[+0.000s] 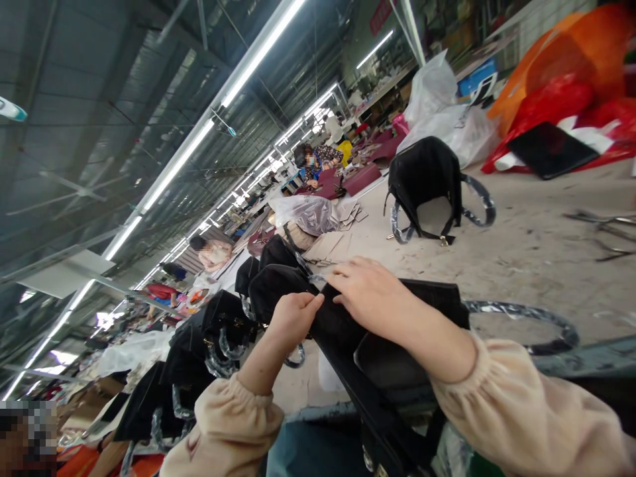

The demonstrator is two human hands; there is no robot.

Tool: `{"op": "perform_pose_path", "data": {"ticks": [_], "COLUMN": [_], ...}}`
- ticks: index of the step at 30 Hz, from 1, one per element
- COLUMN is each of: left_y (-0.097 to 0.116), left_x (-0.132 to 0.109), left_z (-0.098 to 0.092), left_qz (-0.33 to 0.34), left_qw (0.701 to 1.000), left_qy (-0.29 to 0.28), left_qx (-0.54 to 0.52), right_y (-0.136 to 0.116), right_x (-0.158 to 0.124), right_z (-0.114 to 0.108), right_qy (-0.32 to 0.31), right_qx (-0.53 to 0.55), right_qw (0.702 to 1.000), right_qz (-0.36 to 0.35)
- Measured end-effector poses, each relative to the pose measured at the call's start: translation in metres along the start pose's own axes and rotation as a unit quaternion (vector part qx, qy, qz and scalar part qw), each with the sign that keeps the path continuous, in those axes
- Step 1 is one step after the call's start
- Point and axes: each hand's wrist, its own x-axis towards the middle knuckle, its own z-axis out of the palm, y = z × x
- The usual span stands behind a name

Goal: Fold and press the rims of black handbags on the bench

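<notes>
A black handbag [437,299] lies at the table's front edge, tilted, with a long black flap or strap part hanging down toward my lap. My left hand [294,319] pinches its left edge between thumb and fingers. Close beside it, my right hand [372,295] grips the top edge, its fingers bent over the black material; the fingertips are partly hidden. A handle wrapped in clear plastic [527,321] loops out to the right of the bag. Just beyond my left hand sits another black bag [271,288].
One black bag with wrapped handles [427,175] stands farther back on the table [527,265]. Scissors-like metal tools [609,228] lie at right, near a dark flat piece [551,149] and red plastic [561,99]. Several black bags [189,358] crowd the left. People work farther off.
</notes>
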Motion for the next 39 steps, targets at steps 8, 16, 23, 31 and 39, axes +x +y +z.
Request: {"op": "perform_pose_path", "data": {"ticks": [8, 16, 23, 31, 39], "left_y": [-0.001, 0.006, -0.016, -0.031, -0.034], "left_x": [-0.021, -0.031, -0.029, -0.032, -0.038], "left_z": [-0.033, -0.027, -0.015, -0.014, -0.022], "left_qz": [-0.108, -0.031, -0.075, -0.144, -0.164], "left_qw": [0.986, 0.961, 0.991, 0.968, 0.970], "left_qy": [-0.061, -0.044, -0.043, -0.080, -0.078], "left_qx": [-0.116, 0.271, 0.105, -0.187, -0.160], "right_y": [-0.015, -0.024, -0.026, -0.024, -0.027], "right_x": [0.010, 0.012, 0.013, 0.015, 0.015], "right_z": [0.035, 0.042, 0.042, 0.040, 0.038], "right_qy": [0.016, 0.021, 0.014, 0.009, 0.000], "right_qx": [-0.014, -0.027, -0.017, -0.020, -0.014], "right_qw": [1.000, 0.999, 1.000, 1.000, 1.000], "right_qz": [0.001, 0.016, -0.007, 0.006, 0.009]}}
